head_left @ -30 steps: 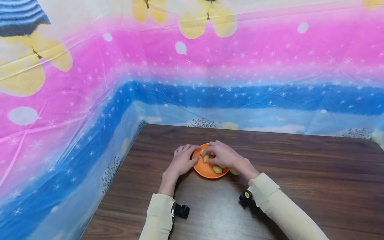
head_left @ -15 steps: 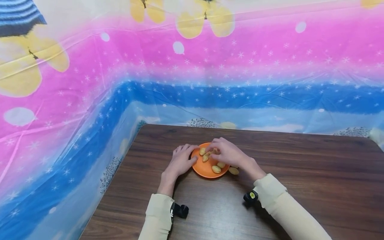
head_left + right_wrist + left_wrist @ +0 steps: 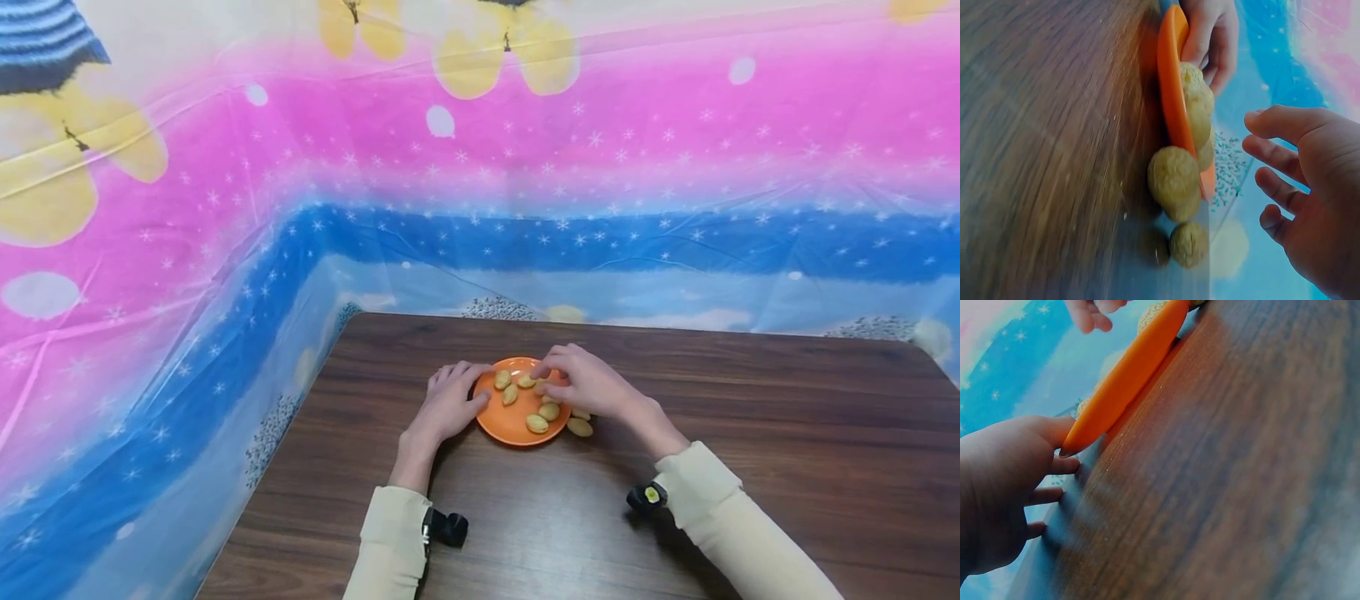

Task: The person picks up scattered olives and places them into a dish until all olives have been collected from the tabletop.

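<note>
An orange plate (image 3: 517,429) lies on the wooden table with several oval tan nuts on it that look like walnuts, one walnut (image 3: 537,423) near its front rim. My left hand (image 3: 447,407) holds the plate's left rim, its thumb and index finger reaching over the edge; in the left wrist view my left hand (image 3: 1004,487) has its other fingers beside the rim. Over the plate's right side hovers my right hand (image 3: 592,385), fingers loosely bent. In the right wrist view nothing shows between the fingers of my right hand (image 3: 1322,181).
Several more walnuts lie on the table against the plate's right side, one walnut (image 3: 580,427) nearest the front. Brown table (image 3: 765,450) extends right and toward me. A patterned pink and blue cloth (image 3: 630,200) hangs behind and to the left.
My right hand has drawn back to the right across the plate, baring walnuts that it covered before. My left hand stays at the rim. The head view has shifted slightly.
</note>
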`<state>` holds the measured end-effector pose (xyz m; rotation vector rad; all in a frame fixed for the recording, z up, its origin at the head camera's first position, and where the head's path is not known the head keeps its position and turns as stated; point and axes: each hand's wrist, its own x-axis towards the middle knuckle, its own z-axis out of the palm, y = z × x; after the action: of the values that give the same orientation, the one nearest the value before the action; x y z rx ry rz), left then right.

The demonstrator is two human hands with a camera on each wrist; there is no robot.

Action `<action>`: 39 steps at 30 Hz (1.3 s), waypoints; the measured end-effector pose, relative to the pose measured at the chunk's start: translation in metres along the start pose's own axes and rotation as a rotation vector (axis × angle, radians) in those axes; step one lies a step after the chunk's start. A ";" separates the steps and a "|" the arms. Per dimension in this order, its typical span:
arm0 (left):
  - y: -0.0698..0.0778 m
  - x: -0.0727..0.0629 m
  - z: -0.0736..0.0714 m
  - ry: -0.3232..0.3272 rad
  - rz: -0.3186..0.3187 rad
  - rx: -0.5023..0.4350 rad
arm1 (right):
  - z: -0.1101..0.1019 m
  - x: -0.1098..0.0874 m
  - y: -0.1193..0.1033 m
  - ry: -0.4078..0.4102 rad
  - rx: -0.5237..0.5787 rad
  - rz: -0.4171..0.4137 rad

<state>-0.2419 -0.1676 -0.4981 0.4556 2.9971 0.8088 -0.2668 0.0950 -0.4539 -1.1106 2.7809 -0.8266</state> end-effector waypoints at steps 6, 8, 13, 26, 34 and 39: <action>0.000 0.000 0.000 -0.001 -0.001 0.000 | -0.004 -0.014 0.009 0.022 0.014 0.001; 0.000 0.000 0.000 -0.004 -0.003 0.000 | -0.004 -0.018 0.012 0.028 0.022 0.012; 0.000 0.001 0.000 -0.010 -0.007 0.007 | -0.004 -0.027 0.021 0.032 0.012 0.041; -0.002 0.001 0.001 -0.002 0.000 0.013 | -0.007 -0.045 0.036 0.029 0.007 0.074; -0.003 0.002 0.002 -0.002 -0.001 0.011 | -0.006 -0.054 0.049 0.029 0.008 0.100; -0.002 0.002 0.002 0.003 0.007 0.006 | -0.007 -0.058 0.053 0.031 0.012 0.105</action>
<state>-0.2444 -0.1679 -0.5008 0.4655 3.0030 0.8025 -0.2587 0.1680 -0.4831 -0.9487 2.8269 -0.8562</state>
